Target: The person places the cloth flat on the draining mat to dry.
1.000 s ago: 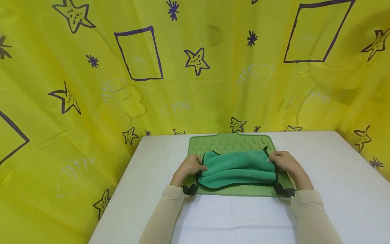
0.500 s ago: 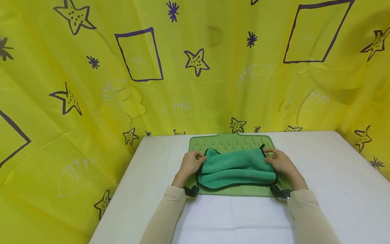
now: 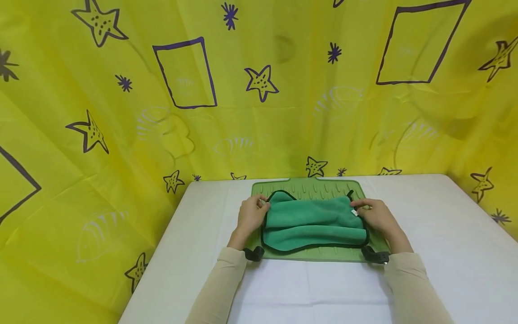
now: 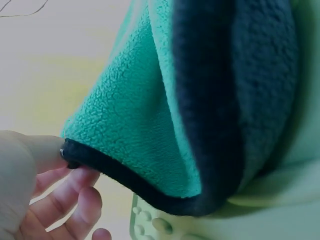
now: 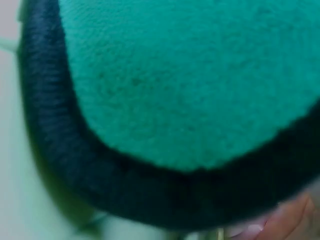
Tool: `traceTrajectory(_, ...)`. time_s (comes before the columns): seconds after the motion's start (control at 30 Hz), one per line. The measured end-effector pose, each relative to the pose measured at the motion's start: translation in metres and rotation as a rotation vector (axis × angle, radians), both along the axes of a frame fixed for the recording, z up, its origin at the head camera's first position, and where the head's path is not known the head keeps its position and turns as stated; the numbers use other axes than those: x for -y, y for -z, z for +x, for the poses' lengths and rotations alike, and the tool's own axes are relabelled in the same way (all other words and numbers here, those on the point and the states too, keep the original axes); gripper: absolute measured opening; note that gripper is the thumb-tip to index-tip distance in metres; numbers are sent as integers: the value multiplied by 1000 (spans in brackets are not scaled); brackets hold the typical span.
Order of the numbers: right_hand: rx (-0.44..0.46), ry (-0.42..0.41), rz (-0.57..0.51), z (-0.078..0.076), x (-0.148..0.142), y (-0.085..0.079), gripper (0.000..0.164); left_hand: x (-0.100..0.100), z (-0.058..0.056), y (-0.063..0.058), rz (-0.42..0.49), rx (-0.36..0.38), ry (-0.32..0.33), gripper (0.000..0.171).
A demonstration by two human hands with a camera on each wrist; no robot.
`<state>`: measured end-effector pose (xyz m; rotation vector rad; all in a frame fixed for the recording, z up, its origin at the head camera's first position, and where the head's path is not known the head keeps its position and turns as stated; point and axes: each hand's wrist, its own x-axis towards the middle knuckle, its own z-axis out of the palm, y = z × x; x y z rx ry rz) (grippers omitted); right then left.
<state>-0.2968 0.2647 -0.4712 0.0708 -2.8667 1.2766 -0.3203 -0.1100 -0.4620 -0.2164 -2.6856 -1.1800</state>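
Note:
A green microfibre cloth with dark edging lies in lengthwise folds on a light green ribbed mat. At its far left corner, my left hand pinches the dark edging between thumb and fingers. The left wrist view shows this corner of the cloth drawn up by the fingertips, the other fingers loosely bent below. My right hand pinches the right edge beside a small white tag. In the right wrist view, the cloth's rounded edge hides most of that hand, with only some fingers at the lower right.
The mat rests on a table with a white cover. Behind and to the left hangs a yellow curtain printed with stars and squares. Dark wrist-worn devices, such as the left one, sit over the mat's near corners.
My left hand has moved away from me along the left edge, and the cloth's far left corner has shifted back with it. The right hand has regripped slightly, with the white tag showing again.

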Motion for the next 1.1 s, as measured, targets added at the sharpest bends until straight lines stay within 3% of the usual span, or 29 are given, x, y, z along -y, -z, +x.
traceTrajectory(0.13, -9, 45, -66, 0, 1, -3, 37, 0, 0, -2, 50, -47, -33, 14)
traceTrajectory(0.27, -72, 125, -137, 1, 2, -7, 49, -1, 1, -6, 116, -74, -56, 13)
traceTrajectory(0.33, -103, 141, -157, 1, 2, -9, 48, -1, 1, -7, 136, -82, -56, 13)
traceTrajectory(0.5, -78, 93, -186, 1, 2, -13, 47, -2, 1, -8, 151, -95, -41, 12)
traceTrajectory(0.6, -4, 52, -145, 2, 3, -15, 52, -2, 1, -7, 152, -105, -33, 12)
traceTrajectory(0.7, 37, 27, -98, 3, 5, -16, 46, -1, 1, -6, 154, -117, -41, 12)
traceTrajectory(0.87, -19, 44, -120, 3, 7, -18, 34, -1, 0, -5, 173, -131, -62, 12)
traceTrajectory(1.1, -60, 36, -175, -3, 12, -34, 34, -1, -4, -11, 207, -134, -57, 12)
